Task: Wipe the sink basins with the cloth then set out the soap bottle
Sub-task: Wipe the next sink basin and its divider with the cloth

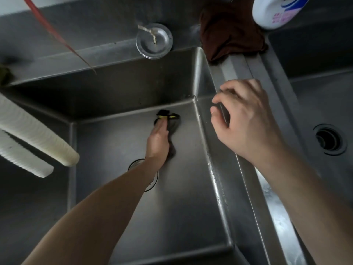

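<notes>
My left hand (158,138) reaches deep into the left basin (191,188) and presses a dark cloth with a yellow edge (172,121) flat against the basin floor near the back wall, fingers straight. My right hand (246,119) rests on the steel divider (267,197) between the two basins, with its fingers loosely bent over the edge and holding nothing. The white soap bottle (275,12) with a blue and pink label stands at the back right, behind the divider. The right basin (313,104) is partly in view.
A brown rag (231,33) lies on the back ledge beside the bottle. A round metal drain cover (154,40) sits on the ledge. Two white ribbed hoses (34,131) hang over the left side. A red strap (51,29) dangles above. The right basin's drain (329,139) is uncovered.
</notes>
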A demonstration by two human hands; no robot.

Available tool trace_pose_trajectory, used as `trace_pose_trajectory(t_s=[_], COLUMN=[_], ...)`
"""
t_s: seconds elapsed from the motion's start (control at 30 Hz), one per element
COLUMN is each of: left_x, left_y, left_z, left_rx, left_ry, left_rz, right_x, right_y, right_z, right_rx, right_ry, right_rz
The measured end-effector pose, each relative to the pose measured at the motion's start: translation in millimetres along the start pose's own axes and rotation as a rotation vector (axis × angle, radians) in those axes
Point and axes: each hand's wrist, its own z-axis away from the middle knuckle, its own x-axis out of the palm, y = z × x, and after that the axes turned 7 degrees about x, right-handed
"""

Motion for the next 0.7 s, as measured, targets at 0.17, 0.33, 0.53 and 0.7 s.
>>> trace_pose_trajectory(t_s=[0.17,0.33,0.53,0.7], left_x=[-41,-61,-57,-43], left_y=[2,-1,34,74], left_z=[-23,-73,-113,-106], left_rx=[-0.712,-0.941,-0.882,-1.011], left_ry=[0.477,0.649,0.134,0.474], left_rz=[0.308,0.569,0.034,0.874], right_x=[0,1,1,1], right_y=[0,2,1,0], right_z=[0,-1,-2,-2], right_rx=[0.012,0.008,0.013,0.018], right_ry=[0.007,0.014,0.017,0.014], right_rz=[-0.016,-0.029,-0.045,-0.038])
